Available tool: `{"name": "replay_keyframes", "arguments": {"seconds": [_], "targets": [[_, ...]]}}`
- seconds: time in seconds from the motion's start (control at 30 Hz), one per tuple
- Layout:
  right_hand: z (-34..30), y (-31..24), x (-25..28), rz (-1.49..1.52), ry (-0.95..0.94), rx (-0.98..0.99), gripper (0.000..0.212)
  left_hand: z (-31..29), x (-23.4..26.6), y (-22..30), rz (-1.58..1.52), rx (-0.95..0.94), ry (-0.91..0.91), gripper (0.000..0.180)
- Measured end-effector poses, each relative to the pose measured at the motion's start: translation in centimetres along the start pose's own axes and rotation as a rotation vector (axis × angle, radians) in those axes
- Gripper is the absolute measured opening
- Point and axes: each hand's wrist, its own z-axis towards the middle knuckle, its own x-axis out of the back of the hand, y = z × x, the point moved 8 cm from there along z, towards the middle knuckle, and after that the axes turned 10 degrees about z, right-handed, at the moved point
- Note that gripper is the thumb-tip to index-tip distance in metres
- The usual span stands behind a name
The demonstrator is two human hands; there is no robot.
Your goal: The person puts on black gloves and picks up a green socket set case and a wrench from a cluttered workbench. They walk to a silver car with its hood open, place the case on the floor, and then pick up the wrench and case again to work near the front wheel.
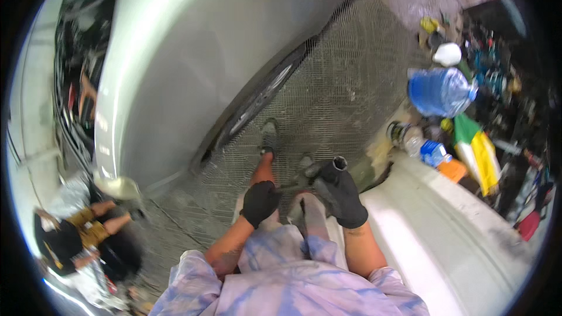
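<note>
Both my hands wear black gloves and are held in front of my waist. My right hand [342,196] is closed around a dark tube-like thing [339,163] whose round open end shows above the fingers. Its exact kind I cannot make out. A thin dark strip [291,188] spans the gap between the two hands. At its left end my left hand [261,202] is closed, with the fingers curled and the grip itself partly hidden. Ahead and to the left stands a large, smooth grey-white car body panel [199,64], apart from both hands.
A white panel [433,222] lies close on my right. Beyond it are a large blue water jug [442,92], a smaller bottle [434,153], a green, white and yellow bag [475,152] and scattered clutter. Another person [76,234] crouches at the lower left. The floor [351,93] has a ribbed texture.
</note>
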Motion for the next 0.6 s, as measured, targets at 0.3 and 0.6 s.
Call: {"name": "replay_keyframes", "arguments": {"seconds": [0.3, 0.6], "targets": [[-11.1, -11.6, -11.7, 0.209, -0.385, 0.33, 0.061, -11.7, 17.4, 10.3, 0.073, -0.042, 0.744, 0.024], [-17.1, -13.2, -20.2, 0.185, -0.811, 0.313, 0.085, -23.6, 28.3, 13.0, 0.37, 0.035, 1.316, 0.037]]}}
